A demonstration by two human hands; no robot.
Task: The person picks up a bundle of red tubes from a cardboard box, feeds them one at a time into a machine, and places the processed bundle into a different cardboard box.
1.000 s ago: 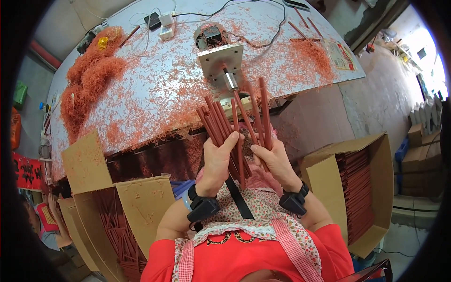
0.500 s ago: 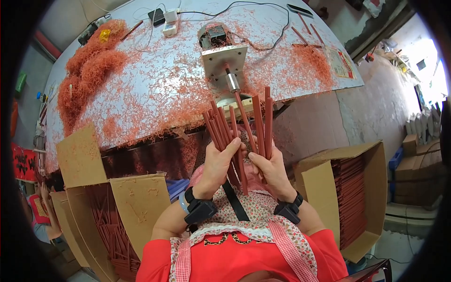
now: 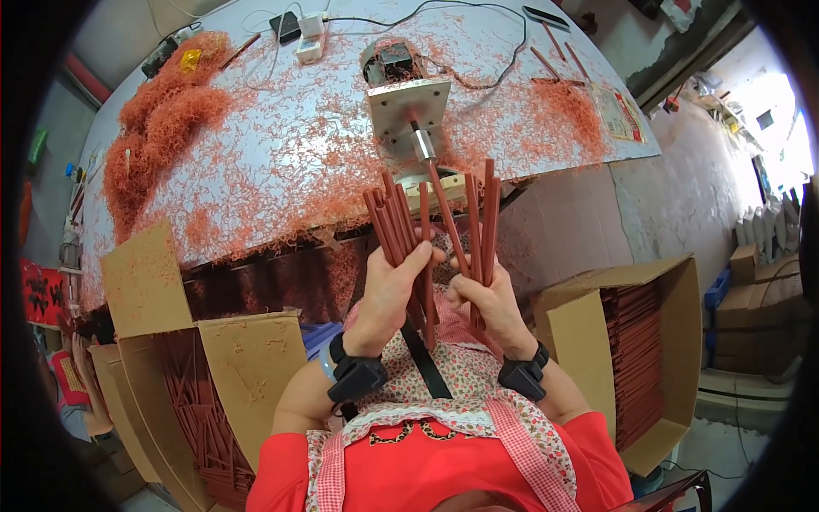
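My left hand [image 3: 391, 286] is closed round a bundle of thin reddish-brown sticks [image 3: 388, 220], with one stick apart under the thumb. Beside it, my right hand [image 3: 488, 300] grips several more such sticks [image 3: 490, 218]. One stick [image 3: 444, 209] slants from the right hand up to the silver chuck [image 3: 423, 146] of a small motor [image 3: 394, 64] mounted on a metal plate. Its tip meets the chuck's end. A pale block [image 3: 452, 185] sits under the chuck at the table's edge. The fingers' undersides are hidden.
Orange-red shavings cover the white table [image 3: 290, 141], with a big heap [image 3: 175, 119] at left. Open cardboard boxes of sticks stand on either side, one at left [image 3: 247, 375] and one at right [image 3: 589, 358]. A black cable [image 3: 444, 7] crosses the back. Someone sits far left.
Both hands have shifted only slightly, and the bundle in the left hand has moved a little left. The lone stick under the left thumb stands straighter.
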